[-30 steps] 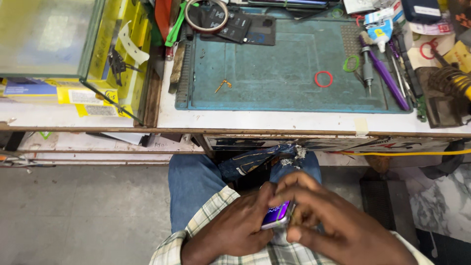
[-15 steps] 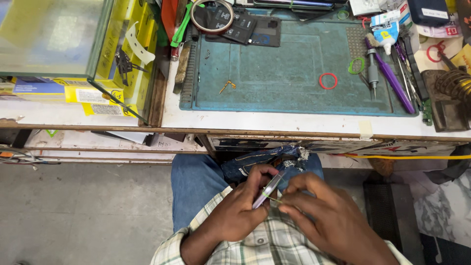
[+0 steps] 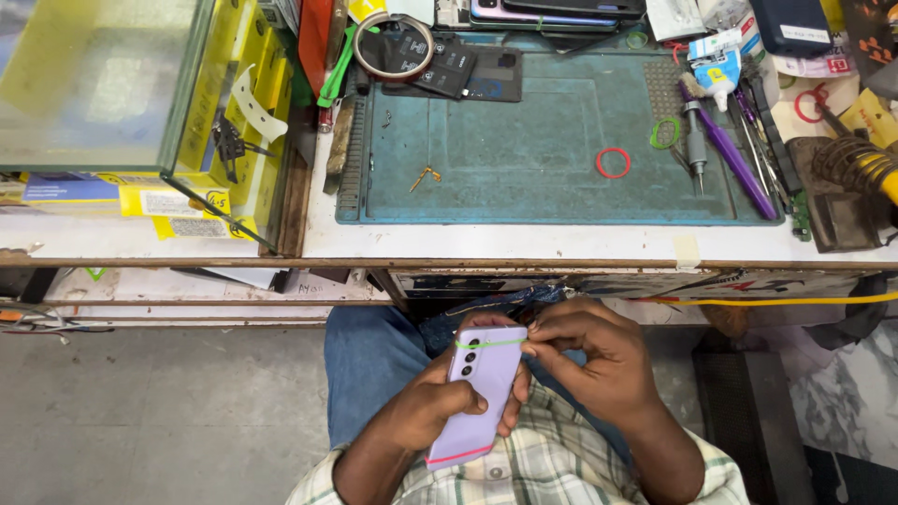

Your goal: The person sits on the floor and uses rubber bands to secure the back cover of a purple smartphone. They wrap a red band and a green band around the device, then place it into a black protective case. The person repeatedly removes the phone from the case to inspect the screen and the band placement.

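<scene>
The lilac phone (image 3: 479,393) lay back-up in the person's lap, below the counter (image 3: 524,245) edge, where half a second earlier it had been turned edge-on and a second earlier its lit screen had faced up. That flip put the camera side on show and let a band be worked around the top end. The left hand (image 3: 440,404) cradled the phone from beneath and from its left side, thumb across the back, its grip closed around the body. The right hand (image 3: 599,360) pinched a green rubber band (image 3: 491,343) between thumb and forefinger at the phone's right edge, the band stretched across the back near the camera lenses. A pink band (image 3: 460,457) already crossed the lower end.

The phone's long axis ran nearly straight away from the person, leaning a little to the right, with the camera end pointing toward the counter and the bottom end toward the checked shirt (image 3: 561,458).

Farther off, on the counter, a teal work mat (image 3: 524,140) carried a loose red band (image 3: 613,163), a green band (image 3: 665,133) and a small brass part (image 3: 426,175). A purple-handled tool (image 3: 734,159) lay at the mat's right side, a roll of tape (image 3: 393,47) at its far left corner, and a glass case (image 3: 94,84) with yellow boxes stood to the left.
</scene>
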